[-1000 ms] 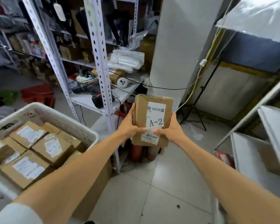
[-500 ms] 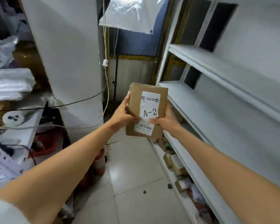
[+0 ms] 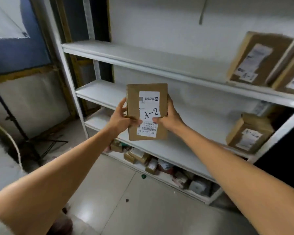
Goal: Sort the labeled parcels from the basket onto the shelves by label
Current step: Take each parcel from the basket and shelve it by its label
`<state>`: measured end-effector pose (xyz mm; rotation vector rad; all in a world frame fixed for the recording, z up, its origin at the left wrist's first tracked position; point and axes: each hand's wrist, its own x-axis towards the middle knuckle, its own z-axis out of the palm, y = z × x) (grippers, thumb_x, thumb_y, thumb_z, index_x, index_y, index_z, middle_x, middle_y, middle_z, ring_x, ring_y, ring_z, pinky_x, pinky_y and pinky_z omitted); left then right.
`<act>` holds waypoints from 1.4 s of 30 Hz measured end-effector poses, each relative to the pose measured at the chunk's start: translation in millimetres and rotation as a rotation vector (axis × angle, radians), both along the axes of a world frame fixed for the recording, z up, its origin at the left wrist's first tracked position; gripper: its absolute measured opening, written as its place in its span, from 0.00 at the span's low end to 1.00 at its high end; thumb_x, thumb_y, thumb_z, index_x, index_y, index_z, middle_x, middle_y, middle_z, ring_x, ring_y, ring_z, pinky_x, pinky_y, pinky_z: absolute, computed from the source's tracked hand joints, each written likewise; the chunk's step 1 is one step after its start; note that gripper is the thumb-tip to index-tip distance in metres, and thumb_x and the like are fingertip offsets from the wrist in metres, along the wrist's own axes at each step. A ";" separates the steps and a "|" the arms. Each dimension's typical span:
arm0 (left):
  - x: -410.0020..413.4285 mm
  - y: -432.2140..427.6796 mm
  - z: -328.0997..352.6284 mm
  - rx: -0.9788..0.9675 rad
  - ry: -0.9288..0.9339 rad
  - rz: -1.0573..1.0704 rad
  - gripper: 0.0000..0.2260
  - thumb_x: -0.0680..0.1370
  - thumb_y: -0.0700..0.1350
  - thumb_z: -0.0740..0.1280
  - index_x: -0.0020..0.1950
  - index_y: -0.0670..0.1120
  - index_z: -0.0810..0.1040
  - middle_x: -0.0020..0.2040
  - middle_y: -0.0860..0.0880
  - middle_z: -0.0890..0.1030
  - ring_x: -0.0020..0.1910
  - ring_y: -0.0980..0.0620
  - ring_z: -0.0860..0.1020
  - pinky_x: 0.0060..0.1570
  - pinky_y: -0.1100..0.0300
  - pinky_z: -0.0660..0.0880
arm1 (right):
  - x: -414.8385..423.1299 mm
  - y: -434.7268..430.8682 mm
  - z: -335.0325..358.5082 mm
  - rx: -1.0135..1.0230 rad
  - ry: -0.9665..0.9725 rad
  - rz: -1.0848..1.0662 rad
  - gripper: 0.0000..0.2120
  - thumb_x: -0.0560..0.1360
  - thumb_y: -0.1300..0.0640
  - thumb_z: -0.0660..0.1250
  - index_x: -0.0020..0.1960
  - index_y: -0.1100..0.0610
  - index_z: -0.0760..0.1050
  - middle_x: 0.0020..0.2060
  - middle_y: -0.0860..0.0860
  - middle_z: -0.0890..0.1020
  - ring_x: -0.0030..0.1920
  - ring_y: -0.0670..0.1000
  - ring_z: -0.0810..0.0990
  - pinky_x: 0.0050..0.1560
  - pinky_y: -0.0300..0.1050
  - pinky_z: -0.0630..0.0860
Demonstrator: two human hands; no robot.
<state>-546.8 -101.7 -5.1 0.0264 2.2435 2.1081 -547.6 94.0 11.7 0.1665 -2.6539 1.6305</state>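
Observation:
A brown cardboard parcel (image 3: pixel 133 106) with a white label reading A-2 is held upright in front of the white shelving unit (image 3: pixel 143 65). My left hand (image 3: pixel 120 118) grips its left edge, thumb on the front. My right hand (image 3: pixel 170 116) grips its right edge, thumb pressed on the label. On the upper shelf at the right lean two parcels, the nearer one (image 3: pixel 260 58) labeled A-1. On the shelf below stands another parcel (image 3: pixel 248 133) marked A-2. The basket is out of view.
The bottom shelf (image 3: pixel 159 167) holds several small boxes and packets. A black tripod stand (image 3: pixel 15 119) stands on the tiled floor at the left, beside a white cable. Long stretches of the middle shelves are bare white board.
My view has swung right from the basket and metal rack to face the white shelves. Both hands kept hold of the A-2 parcel and carried it toward the shelves.

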 end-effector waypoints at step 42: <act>-240.6 372.9 -95.0 -0.133 -0.161 -0.463 0.40 0.66 0.29 0.74 0.71 0.52 0.63 0.62 0.42 0.75 0.59 0.41 0.76 0.53 0.40 0.78 | -148.2 364.2 -74.7 0.057 -0.122 -0.502 0.37 0.71 0.69 0.72 0.73 0.55 0.57 0.60 0.51 0.72 0.57 0.48 0.74 0.38 0.29 0.75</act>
